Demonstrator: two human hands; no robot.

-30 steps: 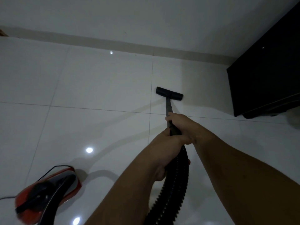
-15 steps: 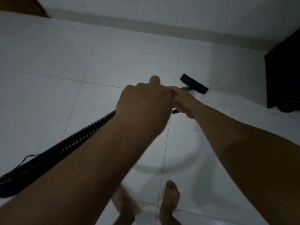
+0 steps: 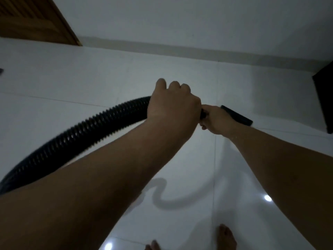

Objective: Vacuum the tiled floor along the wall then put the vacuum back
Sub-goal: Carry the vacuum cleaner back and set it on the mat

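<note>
A black ribbed vacuum hose (image 3: 75, 136) arcs from the lower left up to my left hand (image 3: 173, 103), which grips its upper end. Just beyond it, my right hand (image 3: 215, 120) grips the black wand, most of which is hidden by both hands. The flat black floor nozzle (image 3: 237, 115) sits on the white tiled floor (image 3: 90, 78) to the right of my right hand, some way short of the wall's skirting (image 3: 180, 49). The vacuum body is out of view.
A wooden door (image 3: 34, 20) stands at the top left. Dark furniture (image 3: 324, 98) stands at the right edge beside the wall. My bare feet (image 3: 227, 239) show at the bottom. Light spots reflect on the glossy tiles.
The view has swung left: the red vacuum body left the frame, the door came in. My left hand rose with the hose, which now arcs to the left; the nozzle stays on the floor.
</note>
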